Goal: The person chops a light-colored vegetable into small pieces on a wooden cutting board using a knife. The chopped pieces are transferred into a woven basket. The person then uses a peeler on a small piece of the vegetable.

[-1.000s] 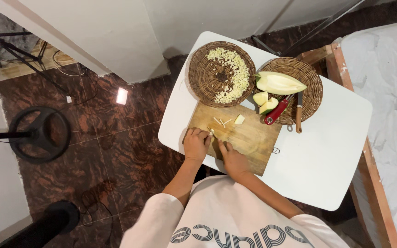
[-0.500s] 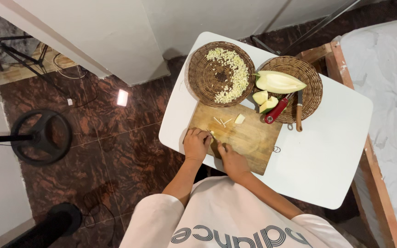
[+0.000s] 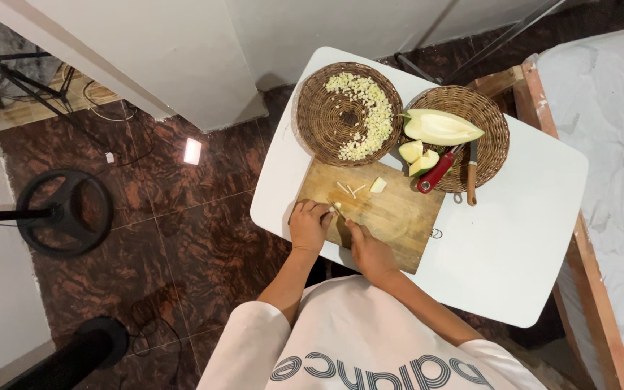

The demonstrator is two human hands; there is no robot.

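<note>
My left hand presses a small pale fruit piece against the wooden cutting board, at its near left corner. My right hand grips a knife whose blade lies right beside the left fingertips. Thin pale strips and a small chunk lie further up the board. The left wicker tray holds several small diced pieces.
The right wicker tray carries a large peeled fruit slice, smaller wedges, a red-handled peeler and a wooden-handled knife. All rest on a white table. A stand base sits on the dark floor at left.
Both hands stay at the board's near left corner; the right hand and knife shifted only slightly beside the left fingertips. The view drifted a little.
</note>
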